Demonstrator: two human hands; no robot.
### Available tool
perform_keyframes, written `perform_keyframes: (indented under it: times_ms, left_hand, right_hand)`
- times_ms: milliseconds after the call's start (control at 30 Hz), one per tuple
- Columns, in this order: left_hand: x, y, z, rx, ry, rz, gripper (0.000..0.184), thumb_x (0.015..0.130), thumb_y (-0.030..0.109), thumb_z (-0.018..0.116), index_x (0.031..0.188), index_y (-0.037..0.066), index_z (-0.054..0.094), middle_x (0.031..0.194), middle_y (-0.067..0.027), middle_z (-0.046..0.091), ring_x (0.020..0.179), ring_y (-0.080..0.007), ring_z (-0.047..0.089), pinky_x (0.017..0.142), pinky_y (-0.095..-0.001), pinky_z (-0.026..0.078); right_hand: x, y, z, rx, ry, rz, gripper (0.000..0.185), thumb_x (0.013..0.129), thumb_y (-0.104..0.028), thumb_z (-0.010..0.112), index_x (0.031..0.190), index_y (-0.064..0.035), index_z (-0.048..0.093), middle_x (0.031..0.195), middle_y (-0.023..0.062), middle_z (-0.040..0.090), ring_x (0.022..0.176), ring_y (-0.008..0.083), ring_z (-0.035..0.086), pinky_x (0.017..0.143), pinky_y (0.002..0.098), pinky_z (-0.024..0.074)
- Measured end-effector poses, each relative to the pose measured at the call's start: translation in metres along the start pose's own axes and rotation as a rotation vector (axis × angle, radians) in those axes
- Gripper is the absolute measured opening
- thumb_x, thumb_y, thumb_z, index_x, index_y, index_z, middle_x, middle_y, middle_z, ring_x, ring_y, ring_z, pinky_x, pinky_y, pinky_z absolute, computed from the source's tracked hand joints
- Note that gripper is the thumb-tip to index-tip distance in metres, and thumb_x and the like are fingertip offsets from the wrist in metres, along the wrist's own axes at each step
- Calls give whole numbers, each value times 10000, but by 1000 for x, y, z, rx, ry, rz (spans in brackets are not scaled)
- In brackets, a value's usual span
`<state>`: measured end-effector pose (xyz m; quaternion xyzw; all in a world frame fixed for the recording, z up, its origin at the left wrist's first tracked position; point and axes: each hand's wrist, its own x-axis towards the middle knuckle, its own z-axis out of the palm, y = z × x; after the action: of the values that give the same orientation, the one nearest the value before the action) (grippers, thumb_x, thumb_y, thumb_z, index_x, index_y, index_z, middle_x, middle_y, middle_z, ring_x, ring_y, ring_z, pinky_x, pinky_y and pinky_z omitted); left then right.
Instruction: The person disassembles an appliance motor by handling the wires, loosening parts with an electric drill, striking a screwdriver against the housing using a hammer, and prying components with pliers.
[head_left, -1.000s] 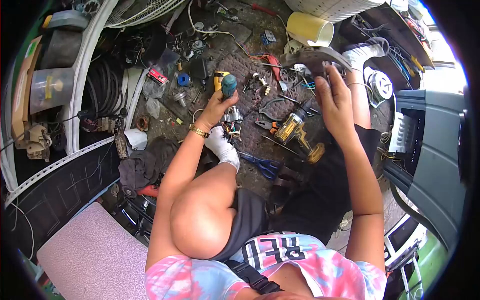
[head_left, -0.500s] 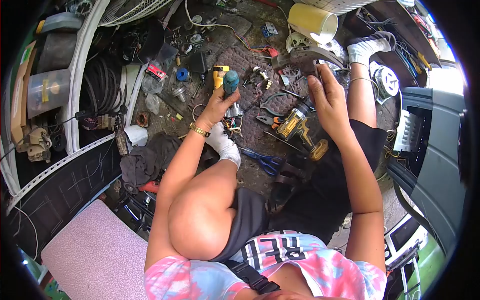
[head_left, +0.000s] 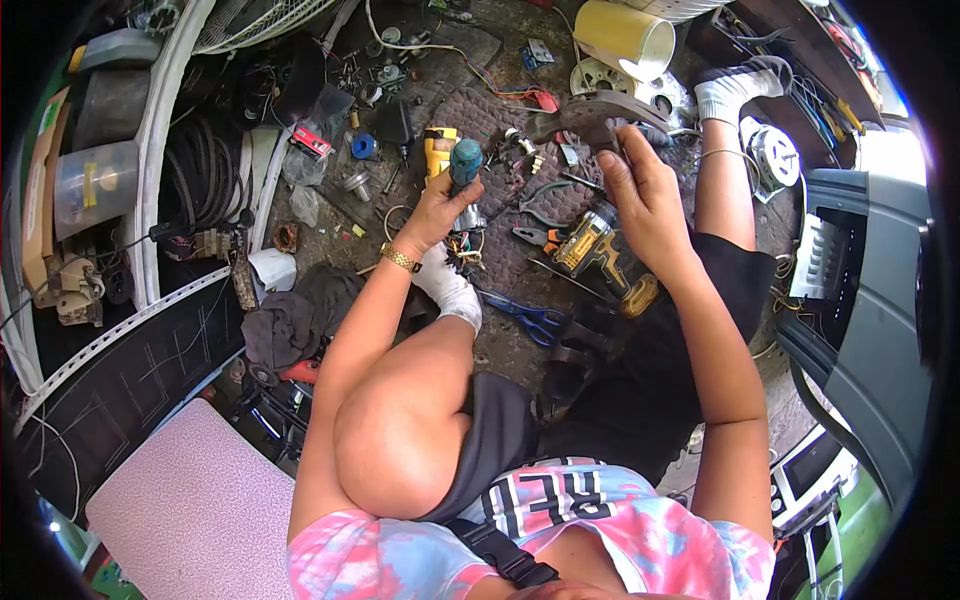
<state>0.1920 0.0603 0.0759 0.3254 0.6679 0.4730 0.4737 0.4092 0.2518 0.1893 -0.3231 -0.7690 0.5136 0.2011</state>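
Note:
My left hand [head_left: 437, 212] grips a screwdriver by its teal handle [head_left: 465, 160], which points up toward the camera. Under that hand, a metal part with loose wires [head_left: 468, 245] sits beside my socked foot, and a yellow tool [head_left: 440, 150] lies just beyond. My right hand [head_left: 640, 190] is closed on a dark curved metal piece [head_left: 600, 118], held above the floor. Between the hands are a yellow cordless drill [head_left: 600, 255], orange-handled pliers [head_left: 540, 238] and blue-handled scissors [head_left: 530, 318].
A yellow bucket [head_left: 625, 42] lies on its side at the back. To the right are a white round motor part [head_left: 770, 158] and a grey appliance housing [head_left: 875, 290]. A pink patterned cushion [head_left: 195, 500] is at lower left, with a blue spool [head_left: 364, 146] on the floor.
My right hand and the curved metal piece have moved slightly left. My left hand keeps its hold on the screwdriver and has shifted very little.

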Motion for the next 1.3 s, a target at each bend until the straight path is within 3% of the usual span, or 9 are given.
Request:
perform_keyframes:
  times_ms: [667, 900, 967, 1033, 1100, 1167, 1200, 1267, 1300]
  left_hand:
    - [-7, 17, 19, 1, -20, 110, 195, 936, 262, 614, 931, 76, 558, 870, 48, 498, 803, -72, 449, 743, -247, 388]
    - [-3, 16, 17, 28, -42, 142, 227, 932, 274, 612, 867, 81, 513, 819, 43, 441, 771, -83, 413, 703, -252, 357]
    - [-4, 10, 15, 1, -60, 113, 203, 929, 254, 615, 883, 80, 520, 831, 41, 449, 795, -86, 425, 728, -253, 369]
    - [-4, 3, 12, 36, -90, 82, 404, 914, 266, 647, 1232, 37, 548, 1068, 17, 585, 984, -102, 514, 910, -270, 414]
    - [-7, 4, 14, 58, -58, 77, 372, 912, 250, 649, 1205, 38, 562, 1053, 17, 586, 988, -104, 512, 903, -271, 413]
    - [-6, 4, 10, 37, -91, 53, 358, 912, 237, 647, 1198, 36, 566, 1041, 8, 593, 972, -110, 515, 893, -278, 418]
    - [-6, 7, 12, 71, -30, 121, 300, 916, 246, 644, 1125, 41, 579, 980, 10, 588, 921, -113, 519, 852, -283, 429]
    - [4, -3, 3, 33, -21, 170, 276, 918, 261, 642, 1081, 48, 578, 949, 17, 576, 891, -109, 517, 828, -279, 432]
    - [4, -10, 1, -12, -28, 187, 260, 919, 277, 640, 1037, 55, 577, 918, 25, 565, 862, -106, 515, 804, -276, 434]
  right_hand:
    - [3, -25, 2, -131, -140, -132, 288, 921, -230, 574, 1085, 2, 526, 766, 238, 594, 761, 422, 602, 629, 475, 444]
    - [12, -35, 3, -319, -104, -377, 247, 906, -238, 581, 1100, -94, 525, 728, 176, 621, 696, 388, 616, 576, 474, 469]
    - [16, -46, -3, -437, -288, -225, 216, 904, -188, 587, 1055, -36, 558, 789, 194, 613, 738, 394, 602, 624, 465, 454]
    - [25, -65, -20, -393, -191, -337, 213, 911, -210, 568, 1044, -43, 563, 802, 192, 619, 738, 403, 596, 624, 464, 454]
    - [33, -103, -42, -185, 81, -493, 224, 959, -181, 502, 1093, -12, 560, 750, 122, 615, 617, 272, 588, 570, 376, 447]
    - [25, -115, -51, 254, 369, -296, 270, 983, -199, 479, 1136, 11, 553, 750, 61, 597, 661, 186, 562, 612, 319, 451]
    - [21, -109, -49, 109, 304, -355, 278, 981, -196, 494, 1156, 14, 544, 762, 48, 595, 682, 165, 557, 625, 298, 452]
    - [16, -80, -31, -72, 202, -416, 214, 880, -93, 633, 1048, 23, 570, 804, 180, 618, 723, 319, 632, 643, 340, 472]
    - [14, -55, -18, 0, 147, -402, 214, 893, -102, 618, 1055, 22, 556, 822, 185, 616, 715, 316, 615, 650, 341, 471]
